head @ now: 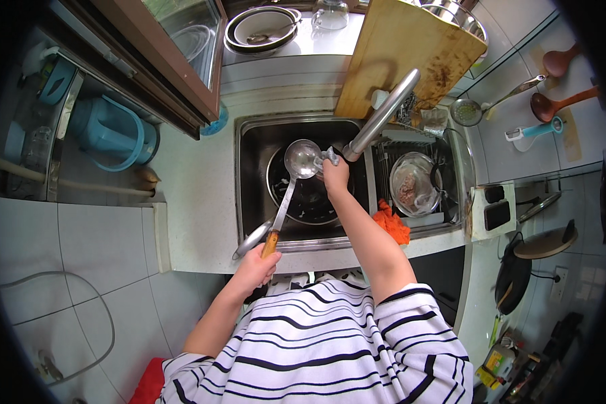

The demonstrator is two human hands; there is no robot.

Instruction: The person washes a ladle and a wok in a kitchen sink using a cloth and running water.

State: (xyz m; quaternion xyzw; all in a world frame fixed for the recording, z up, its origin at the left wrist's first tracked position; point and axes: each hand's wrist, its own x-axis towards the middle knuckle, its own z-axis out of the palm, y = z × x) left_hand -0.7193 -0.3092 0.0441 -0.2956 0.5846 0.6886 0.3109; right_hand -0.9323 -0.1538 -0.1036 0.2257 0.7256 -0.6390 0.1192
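My left hand (254, 270) is closed around the wooden handle of a metal ladle (303, 157). The ladle's bowl hangs over the left basin of a steel sink (250, 151). In my right hand (335, 174) is a crumpled greyish cloth or scrubber (329, 157), held against the right rim of the ladle's bowl. Below, a dark round pan (308, 204) lies in the basin with small pale scraps in it. Near my left hand, a shiny metal lid or dish (255, 237) leans on the sink's front edge.
A metal faucet (384, 113) slants over the sink. To the right, a glass bowl (414, 184) with wrapped meat-like food sits on a rack, beside an orange cloth (391, 222). A wooden cutting board (409, 55) leans behind. An open window frame (182, 65) juts in from the left.
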